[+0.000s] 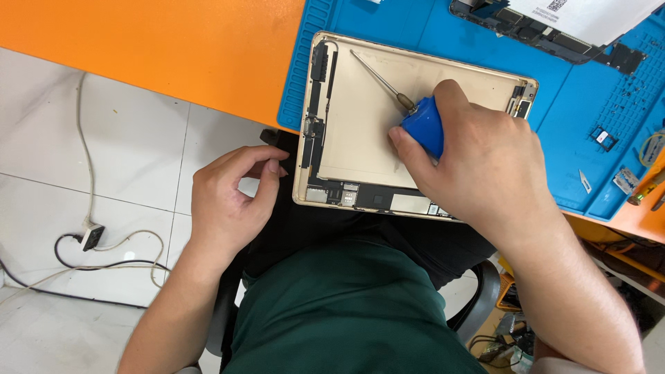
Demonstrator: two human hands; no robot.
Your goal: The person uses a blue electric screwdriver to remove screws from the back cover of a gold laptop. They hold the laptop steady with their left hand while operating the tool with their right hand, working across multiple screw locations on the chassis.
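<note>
An opened gold tablet shell point(367, 111) lies on a blue work mat point(568, 104), its near edge hanging over the orange table's edge. My right hand point(485, 166) grips a blue-handled screwdriver point(424, 125); its thin metal shaft points toward the shell's far left, with the tip near the top edge. My left hand point(225, 201) hovers beside the shell's near-left corner, fingers loosely curled, holding nothing that I can see. Dark circuit parts run along the shell's left and near edges.
The orange table point(152, 41) extends to the left. A detached dark component strip point(540, 31) and white paper lie at the mat's far right. Small parts sit in the mat's right compartments point(609, 138). A cable and plug point(91, 235) lie on the white tiled floor.
</note>
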